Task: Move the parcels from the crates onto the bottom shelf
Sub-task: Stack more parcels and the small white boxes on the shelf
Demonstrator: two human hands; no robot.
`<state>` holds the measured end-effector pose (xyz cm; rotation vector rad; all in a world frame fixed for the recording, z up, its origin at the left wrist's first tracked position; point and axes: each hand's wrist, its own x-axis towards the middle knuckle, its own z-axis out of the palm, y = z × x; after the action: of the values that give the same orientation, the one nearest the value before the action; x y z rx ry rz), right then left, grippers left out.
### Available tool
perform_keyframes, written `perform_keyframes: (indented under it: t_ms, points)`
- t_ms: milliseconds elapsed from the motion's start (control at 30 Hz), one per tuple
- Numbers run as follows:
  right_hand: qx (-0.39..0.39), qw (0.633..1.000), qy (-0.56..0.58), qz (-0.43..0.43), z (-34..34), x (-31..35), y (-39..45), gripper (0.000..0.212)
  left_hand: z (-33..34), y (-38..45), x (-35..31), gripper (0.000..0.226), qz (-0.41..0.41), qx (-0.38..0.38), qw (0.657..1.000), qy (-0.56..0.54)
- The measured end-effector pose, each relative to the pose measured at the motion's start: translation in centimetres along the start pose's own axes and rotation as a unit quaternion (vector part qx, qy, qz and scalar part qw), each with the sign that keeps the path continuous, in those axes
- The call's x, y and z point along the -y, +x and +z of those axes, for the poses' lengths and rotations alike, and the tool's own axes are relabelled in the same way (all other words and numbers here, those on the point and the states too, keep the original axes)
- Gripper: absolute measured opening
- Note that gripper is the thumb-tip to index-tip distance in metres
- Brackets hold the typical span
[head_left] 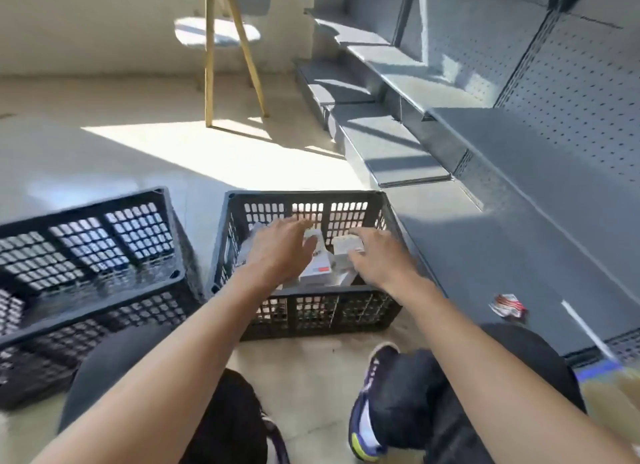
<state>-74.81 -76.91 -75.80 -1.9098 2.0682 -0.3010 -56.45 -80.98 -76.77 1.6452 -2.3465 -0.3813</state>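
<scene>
A black slatted crate (308,313) stands on the floor in front of me with white parcels (317,273) inside. My left hand (282,252) hovers over its left half, fingers spread, holding nothing. My right hand (379,259) reaches into the right half with its fingertips touching a small white parcel (346,245); whether it grips it I cannot tell. A second black crate (86,283) stands to the left; its contents are hidden. The grey bottom shelf (502,255) runs along the right, bearing one small red-and-white packet (507,305).
Grey pegboard shelving (571,82) with upper shelves rises at the right. A wooden-legged stool (221,47) stands on the floor at the back. My knees and a blue shoe (367,411) are on the floor just behind the crate.
</scene>
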Motion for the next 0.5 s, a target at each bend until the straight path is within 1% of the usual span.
perform_keyframes:
  t_ms: [100,167,233,300,400,500]
  points:
    - [0.037,0.999,0.009,-0.006,2.8,0.0,2.7,0.047,1.4,1.2,2.6,0.040,-0.047,0.021,0.999,0.012]
    - [0.054,0.998,0.001,-0.011,4.6,-0.7,4.7,0.047,2.8,2.3,3.9,0.042,-0.065,0.040,0.997,0.022]
    - [0.067,0.998,-0.009,0.001,6.3,-1.6,6.9,0.047,4.6,3.7,4.9,0.043,-0.080,0.059,0.995,0.008]
    - [0.080,0.996,-0.018,0.019,8.1,-2.7,9.0,0.046,7.0,5.4,5.8,0.044,-0.084,0.075,0.994,-0.010]
    - [0.098,0.994,-0.025,0.050,10.8,-4.8,12.0,0.049,10.9,8.3,7.0,0.046,-0.093,0.103,0.990,-0.036]
    - [0.114,0.990,-0.034,0.071,13.2,-6.9,14.5,0.051,14.1,11.0,7.5,0.048,-0.097,0.116,0.988,-0.040]
